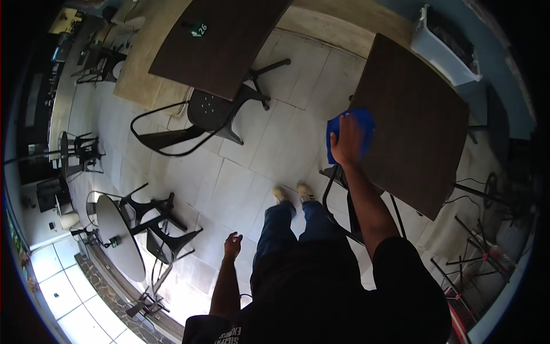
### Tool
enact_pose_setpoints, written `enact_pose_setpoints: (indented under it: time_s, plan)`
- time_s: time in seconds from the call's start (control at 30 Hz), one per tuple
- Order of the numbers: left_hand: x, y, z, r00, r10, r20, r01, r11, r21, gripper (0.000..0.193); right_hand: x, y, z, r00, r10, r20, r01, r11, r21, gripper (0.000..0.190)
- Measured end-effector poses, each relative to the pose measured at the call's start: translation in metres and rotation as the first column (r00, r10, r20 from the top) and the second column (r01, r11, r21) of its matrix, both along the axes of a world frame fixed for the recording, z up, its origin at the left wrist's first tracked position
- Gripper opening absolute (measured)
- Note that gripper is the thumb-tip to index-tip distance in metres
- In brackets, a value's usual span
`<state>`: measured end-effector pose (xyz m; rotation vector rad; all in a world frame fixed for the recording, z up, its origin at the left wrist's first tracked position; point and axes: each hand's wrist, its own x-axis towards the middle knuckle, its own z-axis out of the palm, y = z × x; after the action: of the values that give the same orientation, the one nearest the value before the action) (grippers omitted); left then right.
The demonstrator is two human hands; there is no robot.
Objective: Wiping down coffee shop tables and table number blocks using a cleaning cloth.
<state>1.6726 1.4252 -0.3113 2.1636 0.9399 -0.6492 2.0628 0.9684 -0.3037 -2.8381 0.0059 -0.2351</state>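
My right hand (347,144) presses on a blue cloth (366,121), fingers laid over it and slightly blurred. The cloth rests at the left edge of a dark brown tabletop (414,124), and part of it reaches the rim. Under that same edge stands a dark metal chair (331,202), partly hidden by my forearm. My left hand (232,246) hangs at my side over the tiled floor, its fingers loosely bent and holding nothing.
Another dark table (219,47) bears a number marker (197,29), with a black metal chair (208,107) beside it. A white plastic bin (444,53) stands beyond the right table. Lower left are a round table (118,241) and chairs. Metal legs (468,258) stick up at right.
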Motion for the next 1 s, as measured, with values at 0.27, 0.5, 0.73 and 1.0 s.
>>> enact_pose_setpoints:
  time_s: [0.27,0.5,0.73,1.0]
  plan:
    - [0.135,0.075,0.009,0.975,-0.216,-0.052,0.217,0.976,0.006,0.049,0.059,-0.001,-0.015,0.947,-0.319,-0.036,0.313,0.944,-0.105,0.070]
    - [0.325,0.082,0.042,0.908,-0.348,0.235,0.383,0.916,-0.123,0.040,0.106,-0.012,-0.010,0.881,-0.448,-0.150,0.429,0.892,-0.143,0.072]
    - [0.499,0.043,0.059,0.696,-0.431,0.575,0.531,0.847,-0.008,0.026,0.154,-0.028,-0.005,0.824,-0.531,-0.200,0.509,0.847,-0.152,0.073]
    - [0.643,0.006,0.049,0.570,-0.644,0.511,0.554,0.760,0.341,0.044,0.257,-0.083,-0.004,0.825,-0.546,-0.146,0.524,0.836,-0.165,0.073]
